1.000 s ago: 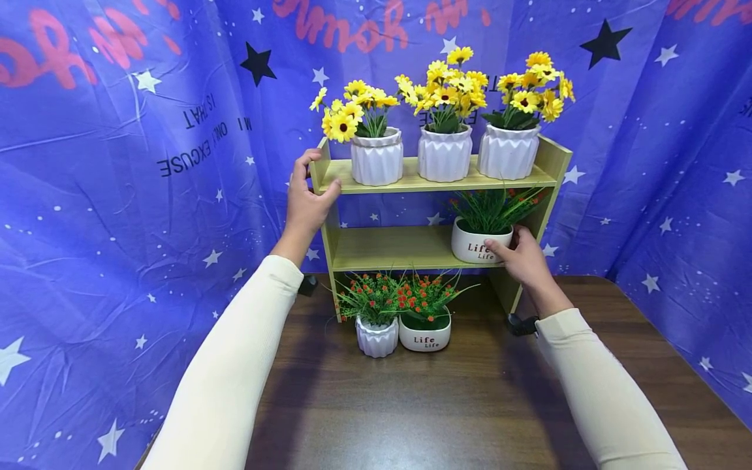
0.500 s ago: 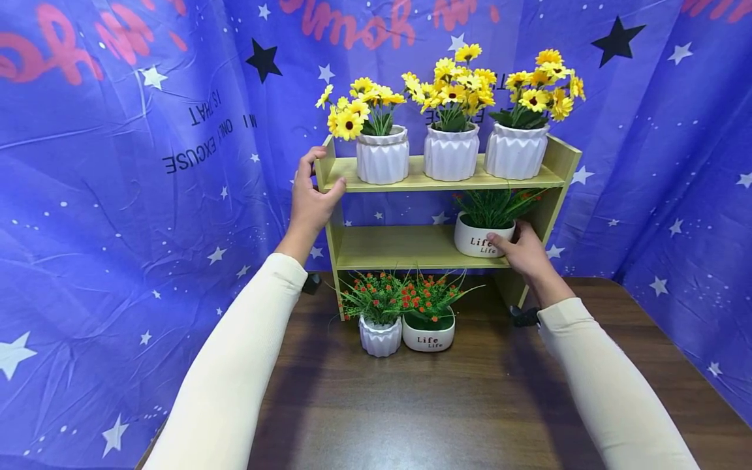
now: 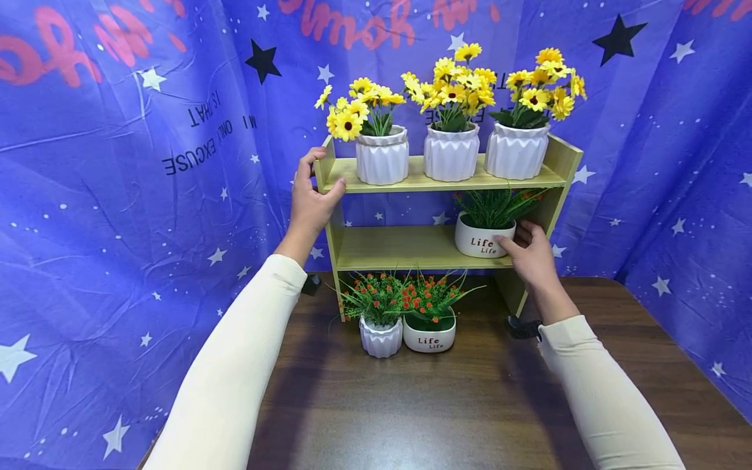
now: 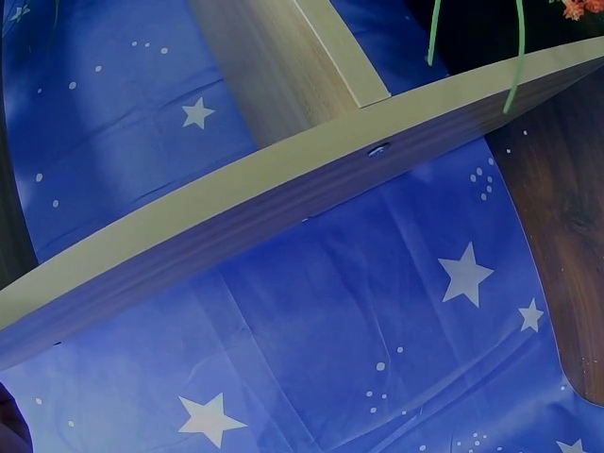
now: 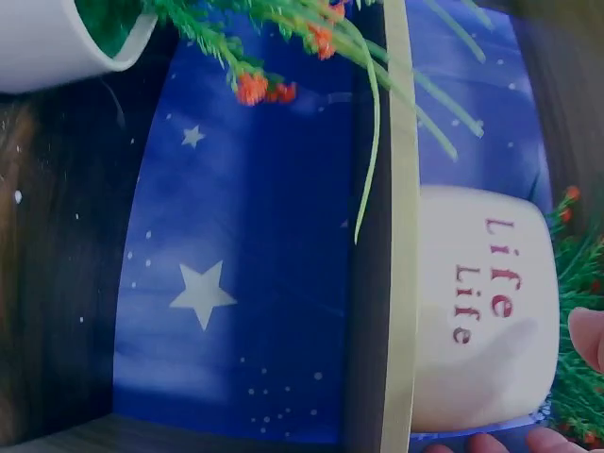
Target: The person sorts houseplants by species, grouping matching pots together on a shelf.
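Note:
My left hand [image 3: 311, 202] grips the upper left side panel of a wooden shelf [image 3: 393, 247], thumb in front and fingers around the outer side. On the middle board, near the right end, sits a white oval flowerpot [image 3: 478, 240] with "Life" lettering, grass and red flowers. My right hand [image 3: 536, 258] is at this pot's right side, its thumb overlapping the front in the head view. In the right wrist view, the thumb [image 5: 587, 338] stands apart from the pot near its rim. Fingertips [image 5: 486, 444] lie along the pot's side; contact is unclear.
Three white fluted pots [image 3: 450, 153] of yellow flowers stand on the top board. Beneath the middle board, a small fluted pot [image 3: 380, 339] and another oval "Life" pot [image 3: 429, 339] stand on the brown table [image 3: 399, 411]. Blue starry cloth [image 3: 117, 261] hangs around.
The oval pot has shifted back slightly on the middle board. My right hand has loosened, its thumb sliding right across the pot's front. The left hand keeps its grip on the shelf.

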